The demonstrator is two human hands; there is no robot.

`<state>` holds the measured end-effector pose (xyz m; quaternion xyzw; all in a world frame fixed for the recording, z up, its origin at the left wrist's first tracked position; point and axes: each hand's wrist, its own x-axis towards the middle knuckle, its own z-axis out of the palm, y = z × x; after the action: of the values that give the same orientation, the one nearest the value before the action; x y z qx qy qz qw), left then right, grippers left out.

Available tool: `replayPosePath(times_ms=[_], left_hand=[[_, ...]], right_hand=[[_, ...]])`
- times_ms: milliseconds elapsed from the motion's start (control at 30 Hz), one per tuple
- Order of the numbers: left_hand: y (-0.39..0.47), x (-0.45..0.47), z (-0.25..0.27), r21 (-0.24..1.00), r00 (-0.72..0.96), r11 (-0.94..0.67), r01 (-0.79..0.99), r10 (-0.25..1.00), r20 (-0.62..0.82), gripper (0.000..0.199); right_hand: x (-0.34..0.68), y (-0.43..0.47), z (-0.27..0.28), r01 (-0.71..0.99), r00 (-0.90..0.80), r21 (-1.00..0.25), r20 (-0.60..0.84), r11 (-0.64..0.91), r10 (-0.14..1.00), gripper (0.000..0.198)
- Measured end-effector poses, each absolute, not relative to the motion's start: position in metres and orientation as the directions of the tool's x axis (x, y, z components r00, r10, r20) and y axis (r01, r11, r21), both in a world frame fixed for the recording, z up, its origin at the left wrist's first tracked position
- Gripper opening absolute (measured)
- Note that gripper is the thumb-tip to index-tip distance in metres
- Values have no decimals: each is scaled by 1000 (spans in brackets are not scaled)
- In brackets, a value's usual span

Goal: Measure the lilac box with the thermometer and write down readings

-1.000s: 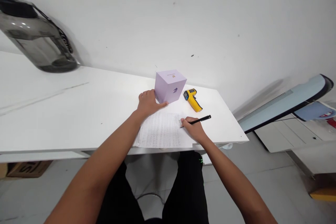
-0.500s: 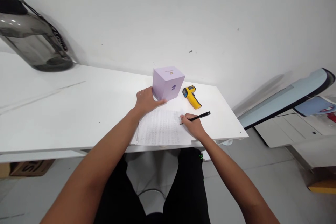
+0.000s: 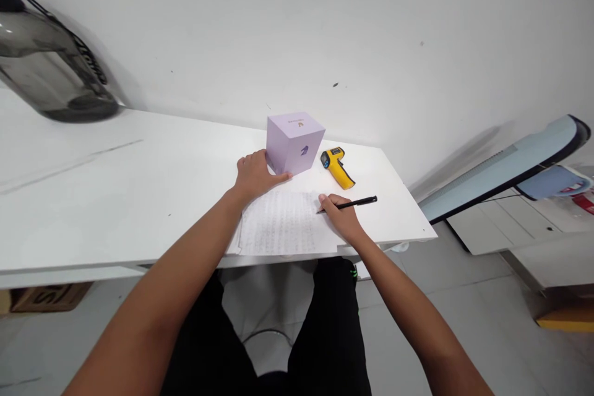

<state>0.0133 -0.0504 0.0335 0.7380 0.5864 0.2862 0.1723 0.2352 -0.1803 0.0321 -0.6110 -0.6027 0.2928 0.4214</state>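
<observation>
My right hand (image 3: 341,215) is closed in a writing grip around a black pen (image 3: 362,202). The pen's tip is at the right part of a sheet of paper (image 3: 278,229) covered with rows of faint writing. At the paper's upper left, my left hand (image 3: 258,176) lies with thumb and fingers spread, against the lower left corner of a lilac box (image 3: 297,142). Its thumb stretches along the bottom of the box's front. To the right of the box, a yellow infrared thermometer gun (image 3: 340,168) lies on the white table.
A large grey translucent bottle (image 3: 55,68) stands at the far left of the white table (image 3: 139,198), by the wall. Beyond the table's right end leans a pale blue, black-edged panel (image 3: 501,167). A cardboard box (image 3: 51,297) is on the floor at lower left.
The view has shifted slightly, so everything sits a little higher and further left. The pen leans a bit flatter in my right hand. My left hand keeps its place beside the box.
</observation>
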Motion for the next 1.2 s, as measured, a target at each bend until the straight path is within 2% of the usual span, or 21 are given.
replayPosePath(times_ms=[133, 200, 267, 333, 400, 500, 600, 733, 800, 867, 933, 1000, 1200], left_hand=[[-49, 14, 33, 586, 133, -246, 772, 964, 229, 80], [-49, 13, 33, 584, 126, -247, 773, 963, 239, 80], [-48, 12, 34, 585, 115, -240, 775, 963, 243, 80], [-47, 10, 34, 594, 94, -227, 772, 965, 246, 77], [-46, 8, 35, 620, 70, -208, 757, 968, 239, 73], [-45, 5, 37, 688, 24, -168, 706, 977, 213, 69], [-45, 2, 37, 756, -23, -135, 641, 980, 195, 70], [-45, 1, 36, 833, -82, -103, 543, 981, 174, 75], [-44, 0, 35, 858, -105, -99, 504, 979, 175, 78], [-44, -1, 34, 866, -123, -111, 488, 973, 194, 79], [-44, -2, 35, 866, -136, -131, 482, 966, 222, 79], [-45, -3, 35, 862, -141, -161, 480, 956, 257, 76], [-49, -3, 36, 814, -107, -253, 522, 928, 357, 72]], right_hand=[[237, -171, 28, 588, 138, -797, 269, 140, 953, 48], [237, -159, 26, 721, 71, -663, 363, 204, 929, 42], [235, -145, 27, 847, -60, -462, 408, 262, 911, 33], [231, -132, 31, 916, -200, -267, 345, 301, 917, 32], [226, -121, 37, 934, -306, -120, 224, 338, 925, 40], [216, -110, 49, 937, -349, -8, 71, 350, 934, 48], [211, -101, 61, 962, -273, 21, 51, 272, 961, 49], [220, -88, 68, 1000, 24, -20, 258, -19, 966, 43], [230, -83, 64, 979, 202, -89, 290, -183, 936, 49], [239, -80, 57, 946, 314, -154, 227, -284, 922, 64], [246, -77, 50, 926, 351, -196, 135, -322, 927, 76], [248, -76, 46, 919, 353, -216, 79, -330, 932, 78], [247, -79, 48, 905, 359, -278, 93, -322, 929, 69]])
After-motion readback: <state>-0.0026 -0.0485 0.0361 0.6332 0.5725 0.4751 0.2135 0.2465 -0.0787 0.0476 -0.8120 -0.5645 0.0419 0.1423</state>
